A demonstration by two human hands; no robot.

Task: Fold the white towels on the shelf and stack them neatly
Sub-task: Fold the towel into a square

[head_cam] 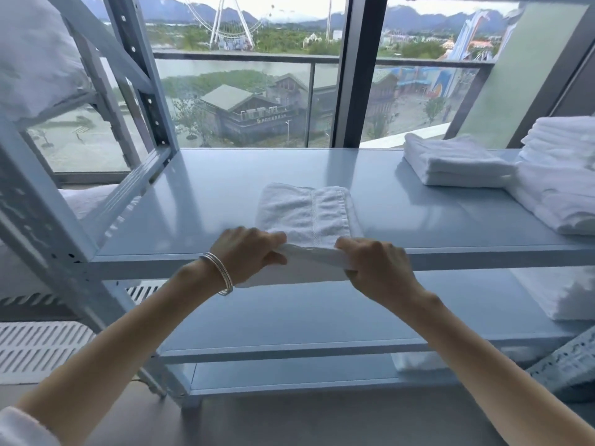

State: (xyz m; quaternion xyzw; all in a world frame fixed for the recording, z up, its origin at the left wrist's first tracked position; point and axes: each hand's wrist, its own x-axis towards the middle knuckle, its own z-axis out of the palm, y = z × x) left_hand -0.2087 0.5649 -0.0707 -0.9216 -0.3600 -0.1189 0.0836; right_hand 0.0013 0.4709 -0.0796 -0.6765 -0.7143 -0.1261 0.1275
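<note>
Head view puts me over a pale blue metal shelf [199, 201], its top sheet smooth and glossy enough to mirror the window light. A white towel [306, 210] lies across the shelf's front middle, its far part already doubled flat on the metal and its near part hanging over the front lip. I have the left hand [249, 252] and the right hand [375, 268] both curled round that near edge, one at each corner, lifting it just above the lip, so I judge I am mid-fold, about to carry this edge away from me onto the part lying flat. The next move, as I read it, calls for both corners to travel level and land square on the far edge, then a smoothing press. The cloth is looped terry, soft and limp, with a flatter woven band running across it, so it will likely sag between my grips. A thin metal bangle [222, 275] rings the left wrist. Well apart at the right end sits a stack of folded towels [457, 162], neat and rectangular, beside a looser white heap [560, 188].
</note>
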